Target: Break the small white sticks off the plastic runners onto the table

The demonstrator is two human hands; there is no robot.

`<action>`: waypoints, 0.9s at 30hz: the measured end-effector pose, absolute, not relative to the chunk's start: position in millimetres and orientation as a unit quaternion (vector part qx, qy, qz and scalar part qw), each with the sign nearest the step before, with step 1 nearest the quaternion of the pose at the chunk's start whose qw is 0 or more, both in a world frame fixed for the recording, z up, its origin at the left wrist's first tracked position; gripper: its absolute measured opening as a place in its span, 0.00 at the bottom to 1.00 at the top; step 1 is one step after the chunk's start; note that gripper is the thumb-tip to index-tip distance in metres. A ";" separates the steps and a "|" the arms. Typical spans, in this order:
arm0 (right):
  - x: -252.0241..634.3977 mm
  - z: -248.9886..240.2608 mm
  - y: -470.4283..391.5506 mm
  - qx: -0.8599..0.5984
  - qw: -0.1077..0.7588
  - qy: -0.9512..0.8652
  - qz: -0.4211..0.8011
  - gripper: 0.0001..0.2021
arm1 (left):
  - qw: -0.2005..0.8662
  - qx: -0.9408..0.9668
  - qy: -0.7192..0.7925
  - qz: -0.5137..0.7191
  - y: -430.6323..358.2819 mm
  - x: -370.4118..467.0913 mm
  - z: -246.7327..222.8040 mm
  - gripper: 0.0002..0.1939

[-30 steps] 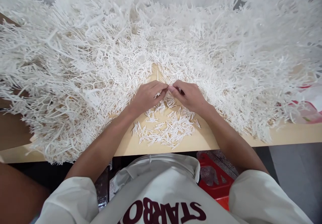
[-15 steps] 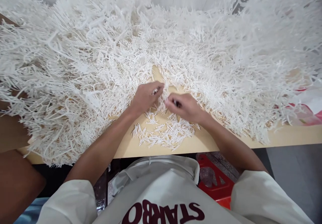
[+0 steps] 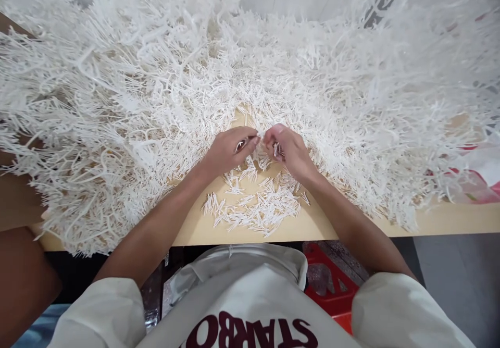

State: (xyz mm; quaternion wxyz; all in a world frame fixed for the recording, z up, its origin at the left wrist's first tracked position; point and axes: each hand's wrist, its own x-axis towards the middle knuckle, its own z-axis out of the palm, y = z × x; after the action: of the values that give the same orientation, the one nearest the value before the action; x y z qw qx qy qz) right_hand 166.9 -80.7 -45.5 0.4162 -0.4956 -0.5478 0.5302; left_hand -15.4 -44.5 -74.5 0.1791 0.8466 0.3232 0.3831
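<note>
My left hand [image 3: 230, 151] is closed in a pinch, thumb against forefinger, on a small white branched plastic piece [image 3: 261, 134]. Facing it closely, my right hand [image 3: 291, 150] has curled fingers, with several thin white plastic sticks [image 3: 278, 150] showing in its palm. Its fingertips are at the right side of the branched piece; whether they touch it I cannot tell. Below both hands, a loose heap of short white sticks [image 3: 265, 204] lies on the tan tabletop [image 3: 316, 225].
A large tangled mound of white branched plastic pieces [image 3: 156, 87] covers most of the table and curves around my hands. A clear and red plastic bag [image 3: 474, 184] is at the right. Below the table edge is a red plastic stool [image 3: 330, 280]. Another person's limb [image 3: 23, 285] appears lower left.
My right hand has moved up and turned, so sticks in its palm now show. My left hand stays nearly in place, still pinching.
</note>
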 end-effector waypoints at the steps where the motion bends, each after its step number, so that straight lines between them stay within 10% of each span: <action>1: 166.0 -45.6 -81.9 -0.502 0.397 -0.572 0.513 0.19 | 0.164 0.862 0.305 0.369 -45.2 -15.4 -74.5 0.11; 17: 169.7 -42.3 -88.9 -0.486 0.333 -0.766 0.259 0.18 | 0.195 0.835 0.371 0.357 -44.2 -17.3 -71.5 0.11; 27: 179.2 -52.6 -80.0 -0.507 0.236 -0.772 0.301 0.13 | 0.182 0.884 0.314 0.296 -49.8 -17.3 -71.1 0.12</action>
State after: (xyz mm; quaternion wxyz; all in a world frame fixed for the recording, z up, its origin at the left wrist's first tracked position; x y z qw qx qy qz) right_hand 179.2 -80.0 -52.6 0.2362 -0.5073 -0.7720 0.3014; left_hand -17.3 -49.8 -71.1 0.1823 0.8837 0.3136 0.2958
